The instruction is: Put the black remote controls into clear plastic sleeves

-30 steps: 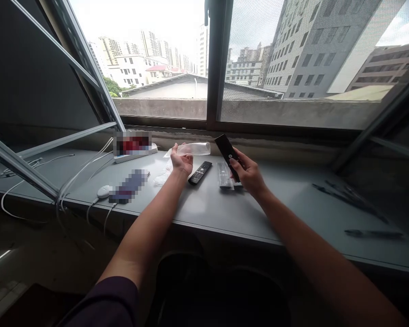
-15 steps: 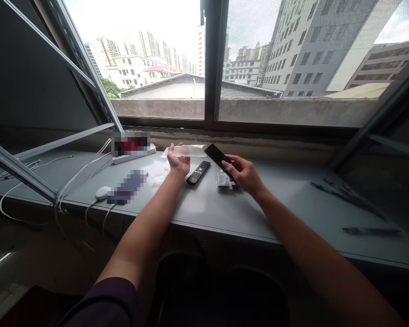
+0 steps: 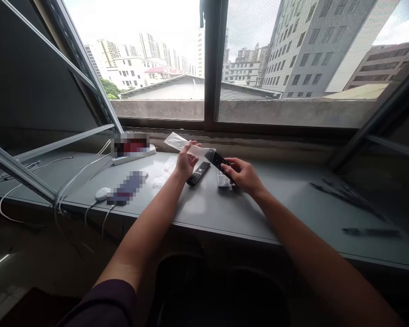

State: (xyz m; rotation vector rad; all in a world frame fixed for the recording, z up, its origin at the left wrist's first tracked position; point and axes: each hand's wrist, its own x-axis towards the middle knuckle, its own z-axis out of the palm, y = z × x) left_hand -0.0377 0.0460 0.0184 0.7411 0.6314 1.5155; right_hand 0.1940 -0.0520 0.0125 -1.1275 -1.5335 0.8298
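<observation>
Dark metal frames the window (image 3: 212, 68), tower blocks (image 3: 306, 59) beyond, above the grey worktop (image 3: 197, 204). And here, the left hand (image 3: 185, 164) pinches a clear sleeve (image 3: 175, 141) in curled fingers, its free end now tipped up! The right hand (image 3: 242, 176) closes firmly round a black remote (image 3: 220, 162), raised over the worktop, and its tip has just met the sleeve's mouth: seemingly just inside, so they look engaged, most of the remote out. Below lies a second remote (image 3: 200, 173); off left, a white puck (image 3: 102, 194).

Grey table (image 3: 201, 212) with black remote (image 3: 201, 171), crumpled clear plastic (image 3: 164, 174), round white device (image 3: 102, 194).
</observation>
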